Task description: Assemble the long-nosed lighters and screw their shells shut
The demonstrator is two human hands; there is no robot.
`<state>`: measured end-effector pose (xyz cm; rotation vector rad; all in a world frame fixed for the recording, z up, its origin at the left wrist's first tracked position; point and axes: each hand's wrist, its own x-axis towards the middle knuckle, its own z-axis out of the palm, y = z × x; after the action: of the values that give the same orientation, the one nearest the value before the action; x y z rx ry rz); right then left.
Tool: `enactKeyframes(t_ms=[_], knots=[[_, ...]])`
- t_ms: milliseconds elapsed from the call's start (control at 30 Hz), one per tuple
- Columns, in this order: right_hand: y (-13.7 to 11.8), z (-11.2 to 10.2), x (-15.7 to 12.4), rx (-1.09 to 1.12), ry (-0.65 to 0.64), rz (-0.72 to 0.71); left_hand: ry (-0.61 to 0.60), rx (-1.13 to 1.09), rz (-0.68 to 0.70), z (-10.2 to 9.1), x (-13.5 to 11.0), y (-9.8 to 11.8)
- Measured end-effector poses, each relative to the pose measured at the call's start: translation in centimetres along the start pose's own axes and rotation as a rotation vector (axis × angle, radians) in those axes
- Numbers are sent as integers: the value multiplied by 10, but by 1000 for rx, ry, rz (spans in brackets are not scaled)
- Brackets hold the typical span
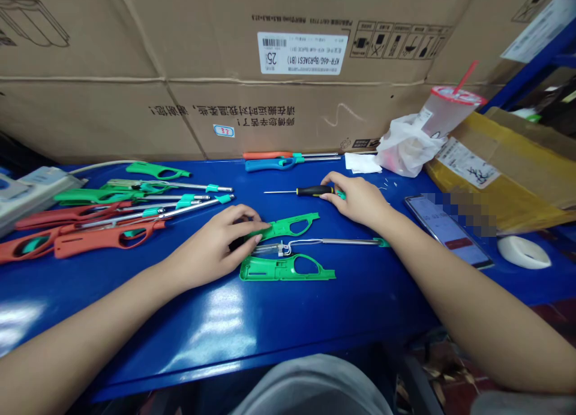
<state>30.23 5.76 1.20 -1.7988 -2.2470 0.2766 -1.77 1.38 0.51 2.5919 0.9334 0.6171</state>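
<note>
My left hand (220,241) rests on the blue table (315,307) with its fingers pressed on the left end of a green lighter shell half (292,226). A second green shell half (288,268) lies just in front of it. Between the two lies a metal tube with white wiring (324,243). My right hand (360,199) is curled round the handle of a black and yellow screwdriver (310,191), whose thin shaft points left along the table.
Several assembled green and orange long lighters (112,217) lie at the left. An orange and a blue one (288,159) lie by the cardboard boxes (270,73) at the back. A phone (450,230), tape roll (524,251), plastic bag and lidded cup (445,112) are at the right.
</note>
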Motion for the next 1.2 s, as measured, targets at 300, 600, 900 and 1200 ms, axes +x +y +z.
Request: enactKeyframes(t_ms=[300, 600, 900, 1200], knots=[[-4, -3, -8, 150, 34, -88, 10, 31, -4, 5, -1, -9], [-39, -7, -35, 273, -143, -494, 72, 38, 18, 1, 0, -6], [-20, -8, -25, 86, -212, -465, -163, 72, 187, -11, -1, 14], [-22, -11, -26, 230, -82, -637, -177, 169, 233, -9, -5, 20]])
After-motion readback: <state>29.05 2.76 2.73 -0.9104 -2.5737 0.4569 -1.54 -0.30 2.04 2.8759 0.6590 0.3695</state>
